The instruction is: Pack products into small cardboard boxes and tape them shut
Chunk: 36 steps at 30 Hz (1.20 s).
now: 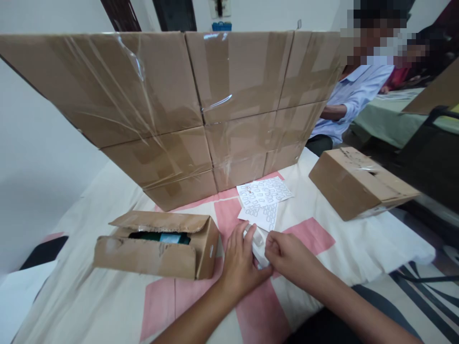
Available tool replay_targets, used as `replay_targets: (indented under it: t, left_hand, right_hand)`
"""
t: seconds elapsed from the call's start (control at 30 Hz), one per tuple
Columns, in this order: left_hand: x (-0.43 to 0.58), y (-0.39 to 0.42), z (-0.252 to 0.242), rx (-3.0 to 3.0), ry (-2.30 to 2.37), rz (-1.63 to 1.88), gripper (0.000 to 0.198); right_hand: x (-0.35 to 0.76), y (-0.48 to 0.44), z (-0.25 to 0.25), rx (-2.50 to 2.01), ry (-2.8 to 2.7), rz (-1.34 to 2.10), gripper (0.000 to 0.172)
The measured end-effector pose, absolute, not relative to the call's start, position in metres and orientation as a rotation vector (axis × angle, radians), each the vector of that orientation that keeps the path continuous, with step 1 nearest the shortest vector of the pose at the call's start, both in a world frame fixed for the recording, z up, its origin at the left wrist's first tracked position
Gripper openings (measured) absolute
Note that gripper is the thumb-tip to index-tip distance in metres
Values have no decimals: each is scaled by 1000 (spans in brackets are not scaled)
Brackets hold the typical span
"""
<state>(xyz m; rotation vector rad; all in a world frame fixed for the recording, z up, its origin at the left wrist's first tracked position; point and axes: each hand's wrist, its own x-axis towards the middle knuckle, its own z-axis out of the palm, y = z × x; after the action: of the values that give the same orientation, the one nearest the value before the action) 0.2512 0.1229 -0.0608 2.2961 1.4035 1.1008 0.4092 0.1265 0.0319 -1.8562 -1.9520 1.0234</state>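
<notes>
My left hand and my right hand meet over a small white object low in the middle of the table. The left hand's fingers wrap round its left side. The right hand's fingers are curled and pinch its right side. What the white object is I cannot make out. Just beyond it lie two white sticker sheets with rows of small outlines. An open cardboard box with something dark green and blue inside lies to the left of my left hand.
A wall of taped cardboard boxes stands across the back of the cloth-covered table. A closed cardboard box lies at the right. A person in a light blue shirt sits behind at the right.
</notes>
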Motion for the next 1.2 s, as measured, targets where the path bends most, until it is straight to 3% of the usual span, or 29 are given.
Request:
replay_targets:
  t: [0.23, 0.6, 0.87, 1.0, 1.07, 1.2]
  left_hand:
    - [250, 123, -66, 2284, 1423, 1107, 107]
    - [243, 124, -66, 2264, 1566, 944, 118]
    - [245, 122, -63, 2337, 1544, 971, 100]
    - [245, 122, -63, 2348, 1543, 1018, 105]
    - [243, 120, -62, 2439, 1437, 1108, 104]
    - [235, 110, -60, 2764, 908, 1259, 80]
  right_hand:
    - [408, 119, 34, -1904, -2046, 889, 23]
    - [426, 82, 36, -1822, -1994, 1035, 20]
    - [456, 39, 3, -1775, -1834, 1242, 29]
    - [457, 44, 3, -1742, -1803, 1319, 28]
    - [455, 48, 5, -1752, -1804, 1344, 26]
    - [452, 54, 8, -1775, -1872, 1295, 23]
